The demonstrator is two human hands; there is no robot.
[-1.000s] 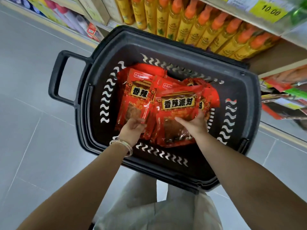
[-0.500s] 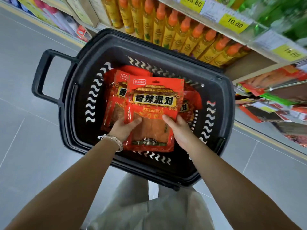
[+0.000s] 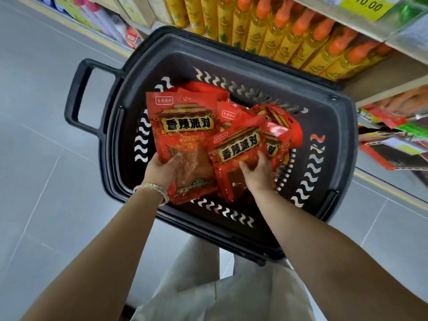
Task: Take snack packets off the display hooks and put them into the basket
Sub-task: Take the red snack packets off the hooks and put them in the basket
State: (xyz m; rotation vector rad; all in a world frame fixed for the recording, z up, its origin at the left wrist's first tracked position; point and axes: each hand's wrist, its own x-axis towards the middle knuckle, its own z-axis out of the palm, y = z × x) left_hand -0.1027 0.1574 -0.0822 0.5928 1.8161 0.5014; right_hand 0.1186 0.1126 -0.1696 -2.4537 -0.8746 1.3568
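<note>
A black plastic basket [image 3: 254,59] stands on the floor below me, holding several red snack packets with gold lettering. My left hand [image 3: 162,169] grips the lower edge of one red snack packet [image 3: 185,126], which is raised and tilted at the left of the pile. My right hand [image 3: 257,172] holds a second red snack packet [image 3: 238,147] in the middle of the basket, thumb on its front. More red packets [image 3: 282,128] lie underneath and to the right. A bracelet sits on my left wrist.
A shelf of yellow bottles with orange caps [image 3: 278,31] runs behind the basket, with a yellow price tag [image 3: 368,6] above. More packets hang on display hooks [image 3: 393,135] at the right. The basket handle [image 3: 78,98] sticks out left over grey floor tiles.
Half a second ago both hands held one packet together. Now they are apart, each gripping its own packet, the left one lifted to the left side of the pile.
</note>
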